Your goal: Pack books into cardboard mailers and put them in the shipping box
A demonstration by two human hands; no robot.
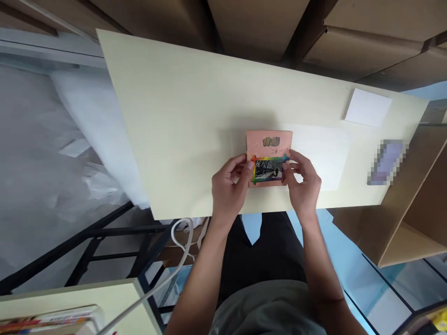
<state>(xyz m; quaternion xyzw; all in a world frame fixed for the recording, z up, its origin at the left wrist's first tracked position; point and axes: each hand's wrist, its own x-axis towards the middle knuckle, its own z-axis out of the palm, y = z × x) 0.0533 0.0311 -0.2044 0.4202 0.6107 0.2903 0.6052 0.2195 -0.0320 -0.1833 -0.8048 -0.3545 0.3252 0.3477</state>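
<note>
Both hands hold a small pink booklet (268,145) above the table near its front edge. Its cover has outlined Chinese characters at the top and a dark picture in a rainbow-coloured frame below. My left hand (231,184) pinches the left edge, thumb on the cover and fingers behind it. At the opposite edge my right hand (303,181) grips in the same way. Beneath and to the right of the booklet lies a white sheet (324,158), flat on the pale table (181,116).
A white stack, perhaps paper or cards (368,107), lies at the table's back right, near a pixelated rectangular item (387,162). Cardboard boxes (258,28) line the far side. An open carton (412,218) stands right. A white cable (153,291) and black metal frame (111,230) are lower left.
</note>
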